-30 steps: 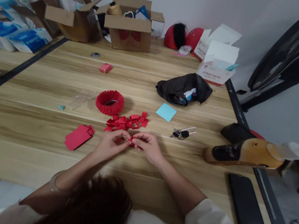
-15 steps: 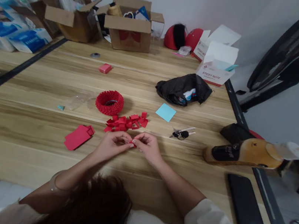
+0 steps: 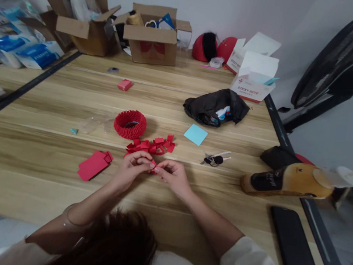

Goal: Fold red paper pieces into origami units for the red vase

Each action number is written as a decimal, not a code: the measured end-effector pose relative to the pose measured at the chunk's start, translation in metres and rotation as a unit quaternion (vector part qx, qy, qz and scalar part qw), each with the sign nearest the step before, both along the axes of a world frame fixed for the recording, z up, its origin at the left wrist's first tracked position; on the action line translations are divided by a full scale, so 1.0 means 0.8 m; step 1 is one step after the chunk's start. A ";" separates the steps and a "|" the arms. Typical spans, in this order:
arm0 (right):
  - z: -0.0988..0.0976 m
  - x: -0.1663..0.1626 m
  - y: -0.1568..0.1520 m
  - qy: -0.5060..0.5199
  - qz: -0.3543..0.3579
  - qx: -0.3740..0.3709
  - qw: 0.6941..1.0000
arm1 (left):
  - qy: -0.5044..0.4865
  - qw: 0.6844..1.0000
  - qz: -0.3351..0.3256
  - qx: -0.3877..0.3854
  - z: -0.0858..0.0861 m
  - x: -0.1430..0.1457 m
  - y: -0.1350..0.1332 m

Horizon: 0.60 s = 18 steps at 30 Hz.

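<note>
My left hand (image 3: 131, 168) and my right hand (image 3: 173, 175) meet over the wooden table (image 3: 42, 161), fingers pinched together on a small red folded paper piece (image 3: 154, 167). Just beyond my fingers lies a heap of similar red folded pieces (image 3: 151, 145). Behind it sits a red ring built from folded pieces (image 3: 130, 123). A stack of flat red paper slips (image 3: 94, 164) lies to the left of my left hand.
A blue sticky note (image 3: 195, 134), keys (image 3: 215, 158), a black bag (image 3: 216, 106), a sticky-note box (image 3: 253, 80) and cardboard boxes (image 3: 151, 35) stand farther back. A black phone (image 3: 295, 247) and a bottle lying on its side (image 3: 295, 180) are at the right.
My hands stay together on the small red piece, with fingers shifting slightly. The view has tilted a little, so the table items sit slightly lower in frame.
</note>
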State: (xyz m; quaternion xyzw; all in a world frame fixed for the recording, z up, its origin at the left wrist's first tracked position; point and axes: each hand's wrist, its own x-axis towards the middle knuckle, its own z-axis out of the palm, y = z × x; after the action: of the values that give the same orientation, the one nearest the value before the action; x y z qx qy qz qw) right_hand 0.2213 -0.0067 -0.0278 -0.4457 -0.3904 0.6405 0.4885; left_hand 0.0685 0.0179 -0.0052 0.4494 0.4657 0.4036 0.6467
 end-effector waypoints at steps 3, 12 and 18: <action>0.001 0.000 0.000 0.027 0.003 -0.016 1.000 | -0.028 0.999 -0.010 -0.033 0.004 0.000 0.000; 0.001 -0.001 0.001 0.111 0.027 -0.055 0.992 | -0.044 0.997 -0.034 -0.053 0.003 -0.004 0.004; -0.005 -0.001 -0.003 -0.038 -0.049 0.036 0.997 | 0.141 0.982 -0.010 0.128 0.001 0.002 -0.009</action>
State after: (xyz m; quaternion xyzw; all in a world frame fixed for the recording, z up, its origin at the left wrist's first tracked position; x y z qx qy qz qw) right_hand 0.2202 -0.0090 -0.0319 -0.4705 -0.4092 0.5841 0.5196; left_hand 0.0701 0.0106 -0.0045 0.5855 0.4925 0.3857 0.5157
